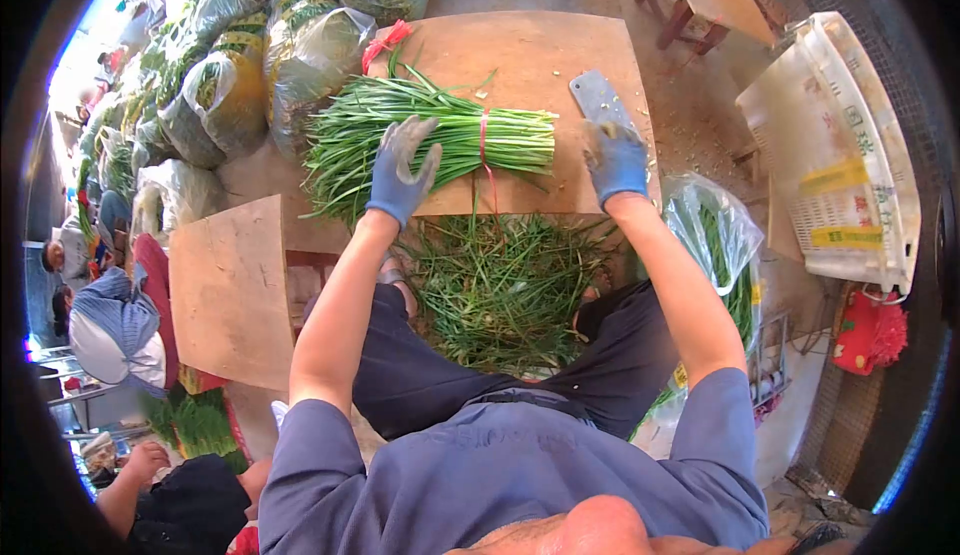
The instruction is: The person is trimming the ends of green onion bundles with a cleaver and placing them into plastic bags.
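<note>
On the table [500, 50], the green bunch [455, 137] lies at 9 o'clock, the left hand [405, 167] over it, fingers spread. At 3 is a big knife [597, 98]. The right hand [615, 160], at 4, covers its end; I can't tell if the fingers pinch.

Vegetable-packing workshop or market stall, cannot tell which: bulging plastic bags of greens [235, 95] at left, wooden table [520, 40] bearing cleaver [598, 97] and red-tied bundle of stalks [440, 135], trimmings [505, 295] heaped on floor, white plastic crate [835, 160].
</note>
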A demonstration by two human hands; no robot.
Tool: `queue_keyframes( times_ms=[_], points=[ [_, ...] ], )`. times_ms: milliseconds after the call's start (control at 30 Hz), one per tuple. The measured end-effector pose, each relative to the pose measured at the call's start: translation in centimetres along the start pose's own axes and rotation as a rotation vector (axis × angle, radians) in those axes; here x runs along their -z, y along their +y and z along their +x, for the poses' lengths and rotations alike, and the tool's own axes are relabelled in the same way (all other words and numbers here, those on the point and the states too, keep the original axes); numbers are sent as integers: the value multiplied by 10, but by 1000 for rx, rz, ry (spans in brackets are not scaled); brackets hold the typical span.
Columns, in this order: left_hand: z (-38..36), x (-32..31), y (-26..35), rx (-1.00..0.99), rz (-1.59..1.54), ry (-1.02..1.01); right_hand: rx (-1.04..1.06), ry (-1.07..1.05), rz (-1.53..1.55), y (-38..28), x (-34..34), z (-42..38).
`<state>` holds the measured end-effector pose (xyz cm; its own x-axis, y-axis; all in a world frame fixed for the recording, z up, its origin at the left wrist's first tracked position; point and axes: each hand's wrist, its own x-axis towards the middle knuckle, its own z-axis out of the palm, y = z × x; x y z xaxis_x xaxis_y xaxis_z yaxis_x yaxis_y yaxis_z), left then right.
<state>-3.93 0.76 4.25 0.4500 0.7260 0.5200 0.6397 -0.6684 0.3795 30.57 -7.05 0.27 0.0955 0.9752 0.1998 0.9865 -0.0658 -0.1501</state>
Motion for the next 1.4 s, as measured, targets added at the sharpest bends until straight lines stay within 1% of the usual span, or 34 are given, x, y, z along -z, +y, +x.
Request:
queue_keyframes(
  times_ms=[33, 133, 200, 233, 267, 367, 467, 567, 633, 667, 700, 767, 833, 900, 933, 967, 1033, 1133, 1233, 1267, 1367, 1400],
  points=[
    [-7, -2, 1, -19, 10, 8, 142, 83, 63, -7, 1, 10],
    [-21, -10, 2, -64, 3, 21, 365, 85, 31, -33, 12, 46],
    [-28, -11, -1, -62, 30, 17, 492, 91, -74, -30, 4, 71],
    [-28, -10, -1, -60, 44, 13, 555, 92, -126, -42, 19, 77],
    [-28, -10, -3, -56, 40, 6, 607, -122, -164, -46, 39, 86],
    [-18, -3, -4, -68, -3, 19, 763, -164, -232, -46, 38, 103],
    [-13, 2, -4, -84, -11, 57, 682, -283, -385, -69, 49, 105],
    [-12, 5, -12, -64, -18, 86, 500, -278, -39, -98, 67, 108],
    [-13, 7, -17, -35, -23, 113, 181, -382, 781, -107, 69, 118],
    [-12, 8, -20, -22, -24, 130, 102, -361, 934, -128, 111, 110],
    [-11, 10, -23, -12, -25, 145, 198, -263, 1045, -133, 129, 104],
    [-11, 16, -25, 18, -32, 161, 167, -250, 1218, -142, 173, 79],
    [-10, 21, -25, 27, -20, 180, 425, -552, 1421, -121, 172, 57],
    [-12, 19, -27, 25, -23, 203, 460, -797, 1075, -88, 146, 26],
    [-12, 20, -26, 20, -31, 207, 268, -746, 397, -126, 160, 11],
    [-13, 20, -25, 16, -42, 209, 277, -424, 43, -116, 130, -1],
    [-13, 19, -21, 15, -34, 202, 120, -151, 157, -105, 94, 2],
    [-15, 20, -18, 15, -30, 203, 91, -194, 16, -116, 76, 24],
    [-16, 19, -22, 16, -23, 198, 85, -483, -160, -135, 64, 50],
    [-17, 18, -23, 20, -23, 199, 200, -499, -184, -129, 51, 57],
    [-18, 21, -27, 26, -16, 207, 117, -510, 204, -104, 7, 86],
    [-18, 22, -28, 28, -14, 210, 108, -513, 265, -111, 16, 95]
  ],
)
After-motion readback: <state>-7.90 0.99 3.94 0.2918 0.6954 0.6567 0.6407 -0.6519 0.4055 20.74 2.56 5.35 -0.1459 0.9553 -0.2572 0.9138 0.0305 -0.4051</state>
